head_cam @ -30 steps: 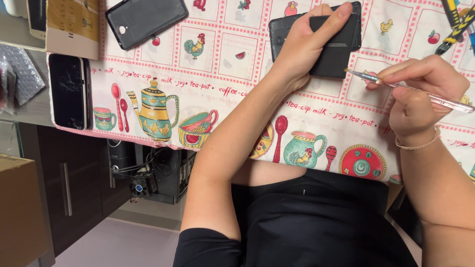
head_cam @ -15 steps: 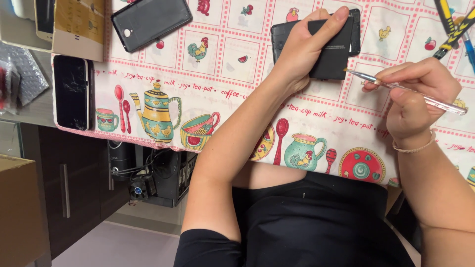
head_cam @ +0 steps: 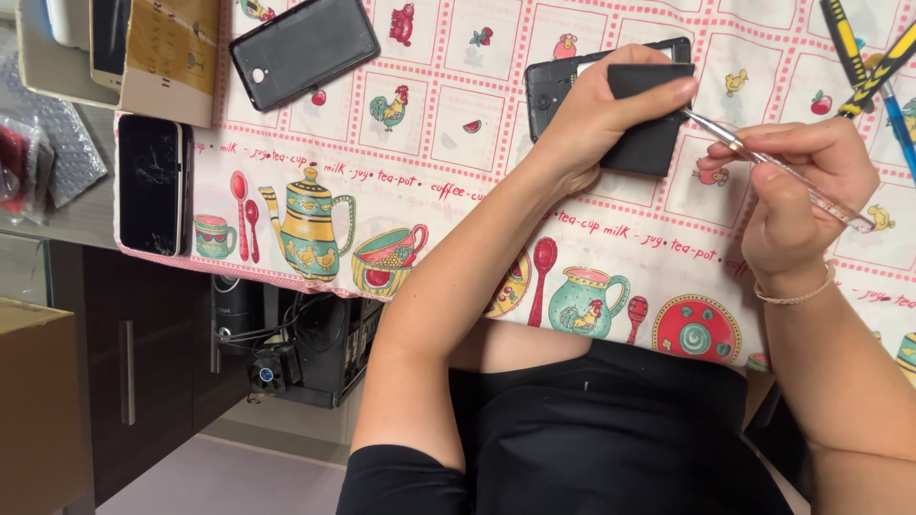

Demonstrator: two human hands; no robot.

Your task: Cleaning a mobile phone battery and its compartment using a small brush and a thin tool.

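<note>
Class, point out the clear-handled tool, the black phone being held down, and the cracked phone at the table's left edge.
Clear-handled tool [head_cam: 784, 175], head view, mid-shaft.
Black phone [head_cam: 649, 141], head view, back cover below the thumb.
Cracked phone [head_cam: 148, 185], head view, screen centre.

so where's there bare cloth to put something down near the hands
Free: the patterned tablecloth between the black phone lying face down at top left and the left hand; also the strip near the table edge under the left forearm. Crowded: around the open phone, the right hand with its clear-handled tool, and the yellow-black tools at top right.
</note>
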